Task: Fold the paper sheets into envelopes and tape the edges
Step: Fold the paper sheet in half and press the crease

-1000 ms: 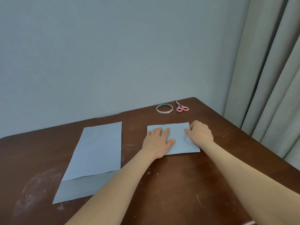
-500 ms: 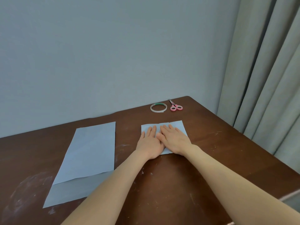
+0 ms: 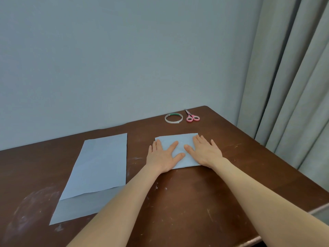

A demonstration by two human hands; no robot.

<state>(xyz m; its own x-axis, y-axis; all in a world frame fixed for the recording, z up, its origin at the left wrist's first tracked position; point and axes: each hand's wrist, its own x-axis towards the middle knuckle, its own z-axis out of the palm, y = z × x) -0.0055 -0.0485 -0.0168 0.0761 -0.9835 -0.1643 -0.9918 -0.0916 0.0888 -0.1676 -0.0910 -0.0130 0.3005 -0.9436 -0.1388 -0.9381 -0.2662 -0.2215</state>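
Left hand (image 3: 162, 155) and right hand (image 3: 204, 152) press flat, fingers spread, on the folded sheet (image 3: 179, 140) on the table (image 3: 195, 202), with spare sheets (image 3: 101, 166) at its nine o'clock and tape roll (image 3: 173, 118) and scissors (image 3: 192, 117) at twelve.

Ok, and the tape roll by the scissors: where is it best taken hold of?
Probably the near rim of the tape roll, pinched from above: thumb outside, finger in the open centre. It lies flat as a thin ring, with little wall to clasp. Come from the front or left; the scissors lie close on its right.
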